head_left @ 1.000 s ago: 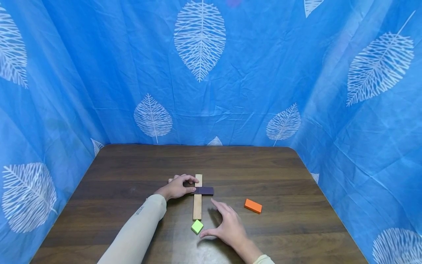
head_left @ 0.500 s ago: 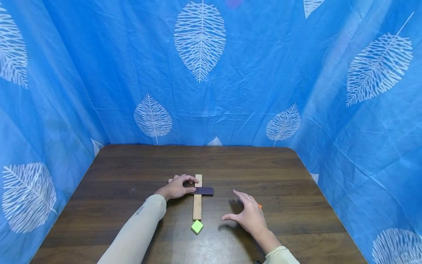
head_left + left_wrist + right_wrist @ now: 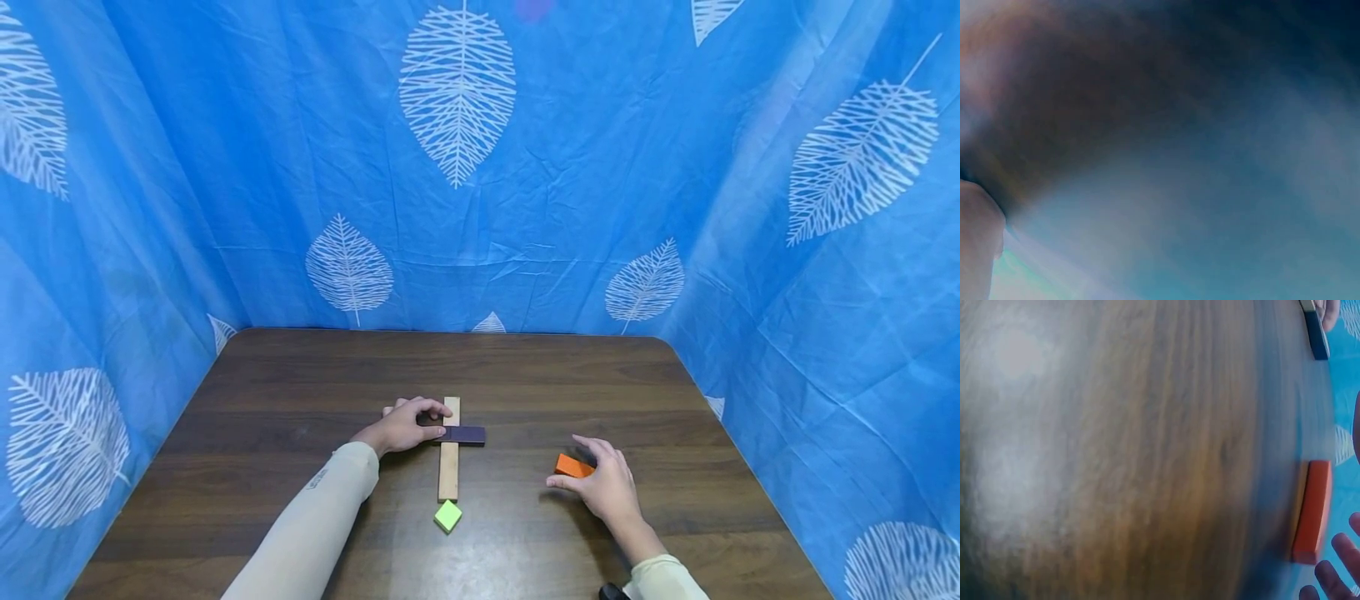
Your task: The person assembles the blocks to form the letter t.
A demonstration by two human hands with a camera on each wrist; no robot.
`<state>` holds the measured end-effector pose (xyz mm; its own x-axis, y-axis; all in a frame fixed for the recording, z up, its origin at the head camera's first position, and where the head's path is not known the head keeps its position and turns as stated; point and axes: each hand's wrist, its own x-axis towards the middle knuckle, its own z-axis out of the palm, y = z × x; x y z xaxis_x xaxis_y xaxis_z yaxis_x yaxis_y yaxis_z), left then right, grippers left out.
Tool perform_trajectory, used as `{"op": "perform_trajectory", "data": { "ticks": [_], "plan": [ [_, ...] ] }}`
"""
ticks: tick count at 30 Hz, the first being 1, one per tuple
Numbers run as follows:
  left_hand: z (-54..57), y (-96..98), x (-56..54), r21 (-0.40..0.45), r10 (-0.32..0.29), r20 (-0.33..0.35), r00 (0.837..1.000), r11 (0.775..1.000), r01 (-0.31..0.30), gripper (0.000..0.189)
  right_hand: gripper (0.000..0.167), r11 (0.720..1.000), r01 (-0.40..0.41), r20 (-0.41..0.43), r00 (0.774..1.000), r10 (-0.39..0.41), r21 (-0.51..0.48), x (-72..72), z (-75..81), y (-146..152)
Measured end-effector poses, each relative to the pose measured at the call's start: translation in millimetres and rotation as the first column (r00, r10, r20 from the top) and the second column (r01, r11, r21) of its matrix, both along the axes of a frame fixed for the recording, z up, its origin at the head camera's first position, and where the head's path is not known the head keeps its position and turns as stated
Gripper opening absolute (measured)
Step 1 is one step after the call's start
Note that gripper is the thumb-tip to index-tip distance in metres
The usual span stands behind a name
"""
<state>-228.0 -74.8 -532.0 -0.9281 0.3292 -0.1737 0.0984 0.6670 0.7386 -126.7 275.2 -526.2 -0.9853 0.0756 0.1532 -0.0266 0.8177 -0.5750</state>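
My left hand (image 3: 401, 425) is over the left end of a dark purple block (image 3: 468, 435), its thumb against it and its fingers curved round the far side. That block lies across a pale wooden strip (image 3: 448, 473). A lime-green block (image 3: 447, 517) sits turned cornerwise at the strip's near end. On the right, my right hand (image 3: 609, 487) hovers at an orange block (image 3: 573, 467), thumb and fingers spread on either side and overlapping its right end. In the right wrist view the fingers (image 3: 1346, 553) stand apart beside the orange block (image 3: 1314, 512).
The brown wooden table (image 3: 315, 367) runs back to a blue curtain (image 3: 540, 208) with white leaf prints, which also hangs along both sides. The left wrist view is mostly blurred.
My right hand has moved right, from beside the green block to the orange block, its fingers staying spread. The left hand and the blocks have stayed in place.
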Motion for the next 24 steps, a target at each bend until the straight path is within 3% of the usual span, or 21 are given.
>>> {"op": "perform_trajectory", "data": {
  "ticks": [8,14,19,24],
  "plan": [
    [-2.7,0.0,-0.3,0.002,0.005,0.004,1.000,1.000,-0.005,0.020,0.076,0.987,0.051,-0.010,0.999,-0.053,-0.150,-1.0,-12.9,8],
    [-3.3,0.1,0.2,0.003,0.005,0.000,1.000,1.000,-0.005,0.020,0.063,0.982,0.073,-0.042,0.996,-0.081,-0.177,-0.3,-15.5,8],
    [-4.2,0.7,-0.8,0.007,0.005,-0.002,1.000,1.000,-0.004,0.020,0.055,0.980,0.102,-0.001,0.995,-0.103,-0.173,-0.5,-16.5,7],
    [-2.5,0.6,-1.5,0.007,0.005,-0.004,1.000,1.000,-0.005,0.020,0.046,0.987,0.075,-0.022,0.997,-0.079,-0.143,-0.1,-16.4,6]
  ]
}}
